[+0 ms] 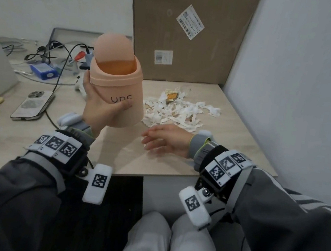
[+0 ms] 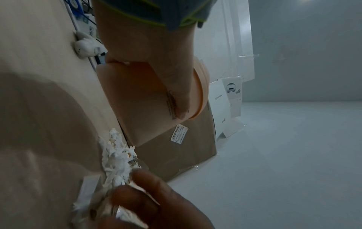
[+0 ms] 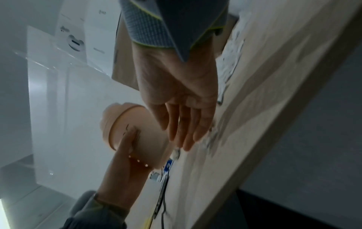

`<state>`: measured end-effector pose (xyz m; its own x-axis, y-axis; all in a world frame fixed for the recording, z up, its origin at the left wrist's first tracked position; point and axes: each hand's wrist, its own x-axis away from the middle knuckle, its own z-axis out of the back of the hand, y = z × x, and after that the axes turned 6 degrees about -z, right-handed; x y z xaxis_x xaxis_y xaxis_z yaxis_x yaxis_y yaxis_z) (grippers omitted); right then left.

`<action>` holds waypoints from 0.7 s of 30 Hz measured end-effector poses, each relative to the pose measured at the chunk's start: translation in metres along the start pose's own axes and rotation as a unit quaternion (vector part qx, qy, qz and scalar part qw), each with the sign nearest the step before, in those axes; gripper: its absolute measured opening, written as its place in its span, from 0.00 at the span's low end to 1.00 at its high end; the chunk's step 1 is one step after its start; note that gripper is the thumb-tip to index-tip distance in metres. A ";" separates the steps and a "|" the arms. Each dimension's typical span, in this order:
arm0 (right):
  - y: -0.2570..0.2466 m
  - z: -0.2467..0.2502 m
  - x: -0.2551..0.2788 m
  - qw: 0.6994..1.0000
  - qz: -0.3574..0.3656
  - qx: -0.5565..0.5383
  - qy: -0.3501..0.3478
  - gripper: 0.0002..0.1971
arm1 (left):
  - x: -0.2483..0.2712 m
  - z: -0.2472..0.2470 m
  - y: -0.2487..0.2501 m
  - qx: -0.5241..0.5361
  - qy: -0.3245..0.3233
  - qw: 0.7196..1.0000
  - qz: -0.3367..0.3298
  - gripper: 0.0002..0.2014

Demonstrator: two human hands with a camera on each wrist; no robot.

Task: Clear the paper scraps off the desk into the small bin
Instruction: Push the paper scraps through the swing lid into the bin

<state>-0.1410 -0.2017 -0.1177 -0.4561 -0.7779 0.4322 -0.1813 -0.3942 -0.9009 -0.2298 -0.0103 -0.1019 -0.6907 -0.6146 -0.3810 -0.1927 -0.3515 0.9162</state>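
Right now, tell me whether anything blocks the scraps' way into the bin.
Nothing visible does. The left hand holds the small bin up beside the paper scraps, its swing lid tipped open. The right hand lies open at the near edge of the pile, on bare desk.

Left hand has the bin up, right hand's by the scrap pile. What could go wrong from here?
1. The peach plastic swing-lid bin is held by the left hand alone, off the desk; a bump might loosen it.
2. The white torn paper scraps lie loose near the pale wooden desk edge; a sweep by the open right hand may push some off.
3. The lid opening looks narrow; scraps could miss.
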 end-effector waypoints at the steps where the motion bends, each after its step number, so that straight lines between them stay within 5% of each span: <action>1: 0.003 -0.008 -0.003 0.999 -0.021 0.015 -0.048 0.09 | 0.000 -0.001 -0.001 -0.003 -0.002 1.000 -0.001 0.71; 4: 0.010 -0.015 -0.016 0.994 -0.049 0.055 -0.083 0.15 | 0.000 -0.001 -0.004 -0.013 -0.002 1.000 0.002 0.72; 15: 0.007 0.050 -0.036 0.990 -0.020 0.030 0.134 0.29 | -0.010 -0.006 -0.014 -0.008 0.001 1.000 -0.011 0.69; 21: 0.004 0.086 -0.039 0.981 -0.014 0.007 0.193 0.22 | -0.028 -0.017 -0.020 -0.002 0.008 1.000 -0.006 0.71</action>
<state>-0.0486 -0.2148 -0.1347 -0.7472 -0.5252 0.4072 -0.1870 -0.4218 -0.8872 -0.1944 0.0022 -0.1116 -0.6766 -0.6222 -0.3937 -0.1978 -0.3614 0.9112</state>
